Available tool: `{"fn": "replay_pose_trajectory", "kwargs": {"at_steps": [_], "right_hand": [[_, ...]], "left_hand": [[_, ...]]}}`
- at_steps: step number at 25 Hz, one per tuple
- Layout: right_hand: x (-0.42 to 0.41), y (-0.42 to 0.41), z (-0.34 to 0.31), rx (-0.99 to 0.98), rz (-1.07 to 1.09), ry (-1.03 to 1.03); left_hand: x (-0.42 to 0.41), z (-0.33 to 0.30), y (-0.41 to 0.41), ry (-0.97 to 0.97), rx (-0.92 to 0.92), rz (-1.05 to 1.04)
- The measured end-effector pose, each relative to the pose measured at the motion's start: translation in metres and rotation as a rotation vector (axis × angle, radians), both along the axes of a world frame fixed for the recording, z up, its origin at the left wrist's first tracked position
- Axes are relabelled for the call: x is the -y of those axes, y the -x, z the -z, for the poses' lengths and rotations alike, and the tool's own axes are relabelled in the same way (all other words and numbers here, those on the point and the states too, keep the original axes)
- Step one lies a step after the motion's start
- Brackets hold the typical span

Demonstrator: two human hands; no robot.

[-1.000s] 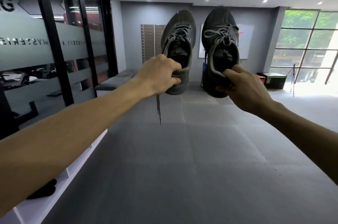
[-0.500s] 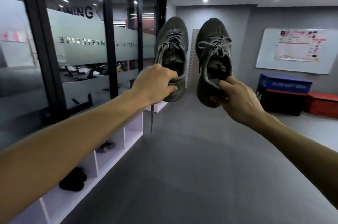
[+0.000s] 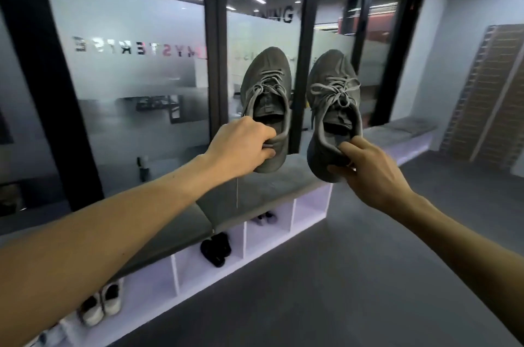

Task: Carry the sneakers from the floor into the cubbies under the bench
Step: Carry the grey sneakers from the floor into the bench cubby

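Note:
Two dark grey laced sneakers hang in the air in front of me, toes pointing up. My left hand (image 3: 241, 148) grips the heel collar of the left sneaker (image 3: 266, 83), and a loose lace dangles below it. My right hand (image 3: 365, 168) pinches the heel of the right sneaker (image 3: 331, 91). Below them runs a bench with a grey cushion top (image 3: 272, 188) and white cubbies (image 3: 310, 209) underneath. The cubby under my right hand looks empty.
Black shoes (image 3: 216, 249) fill one cubby, grey ones (image 3: 265, 217) the cubby to their right, and white sneakers (image 3: 100, 302) one at lower left. A glass wall with black frames (image 3: 214, 63) stands behind the bench. Grey floor mat (image 3: 340, 275) spreads to the right.
My view has swung left toward the bench and glass wall; the cubbies now lie directly below the sneakers. Both hands keep their grips on the shoes.

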State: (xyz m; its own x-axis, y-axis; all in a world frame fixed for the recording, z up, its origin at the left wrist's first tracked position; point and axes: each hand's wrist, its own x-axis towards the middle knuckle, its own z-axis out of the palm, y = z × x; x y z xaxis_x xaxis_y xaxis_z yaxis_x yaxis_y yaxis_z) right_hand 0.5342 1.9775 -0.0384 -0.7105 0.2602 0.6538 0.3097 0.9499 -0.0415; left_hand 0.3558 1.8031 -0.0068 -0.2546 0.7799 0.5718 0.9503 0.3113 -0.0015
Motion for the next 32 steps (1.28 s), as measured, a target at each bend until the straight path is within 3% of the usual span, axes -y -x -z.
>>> {"fn": "replay_pose_trajectory", "kwargs": {"at_steps": [11,18,24,32], "right_hand": [[-0.001,0.163,0.084,0.165,-0.515,0.097],[0.053,0.251,0.165,0.307,-0.647,0.173],[0.088,0.314,0.294,0.409,-0.694,0.202],[0.105,0.372,0.531,0.548,-0.714,0.273]], "left_hand": [[0.068,0.074,0.065,0.148,0.178,-0.530],[0.131,0.150,0.123,0.212,0.280,-0.616],[0.159,0.276,0.169,0.227,0.358,-0.656],[0.177,0.513,0.218,0.342,0.493,-0.704]]}}
